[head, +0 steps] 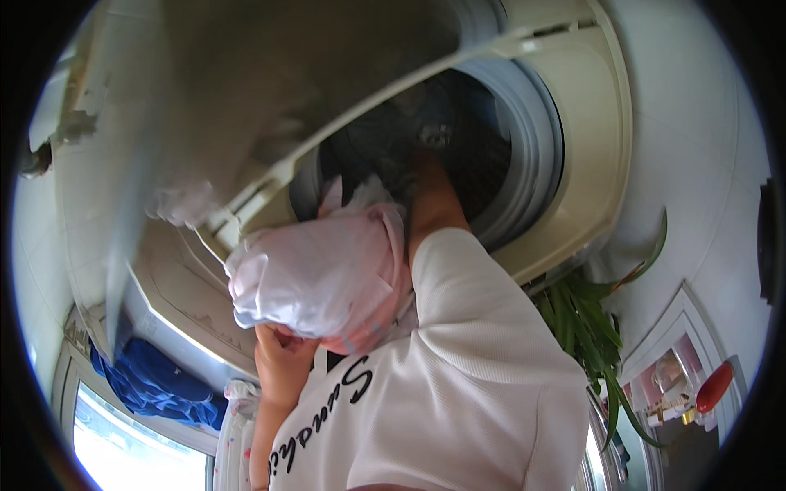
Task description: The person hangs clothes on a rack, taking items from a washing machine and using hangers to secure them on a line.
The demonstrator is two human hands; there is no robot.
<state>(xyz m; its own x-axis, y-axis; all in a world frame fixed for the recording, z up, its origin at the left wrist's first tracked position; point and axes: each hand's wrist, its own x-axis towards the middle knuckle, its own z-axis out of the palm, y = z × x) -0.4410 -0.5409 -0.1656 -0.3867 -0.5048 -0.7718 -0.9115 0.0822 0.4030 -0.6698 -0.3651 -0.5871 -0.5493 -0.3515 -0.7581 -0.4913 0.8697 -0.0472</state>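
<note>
My left hand [285, 347] has its fingers curled under the lower edge of a bundle of white and pink fabric [313, 276], which rests against the front of my white shirt. Sheer, ruffled material shows at the bundle's top. My right arm reaches down through the round opening of a washing machine [589, 135] into its dark drum [485, 166]. My right hand [426, 161] is mostly lost in shadow among dark cloth [381, 141], beside a small pale patch; whether it grips anything cannot be seen.
A raised, blurred machine lid [295, 80] covers the upper left. Beyond the bundle's left side lies a pale ledge [184, 313]. Blue cloth [159, 383] hangs by a window at lower left. A long-leaved green plant [583, 313] stands close to the machine's right side, near a framed mirror or window [681, 368].
</note>
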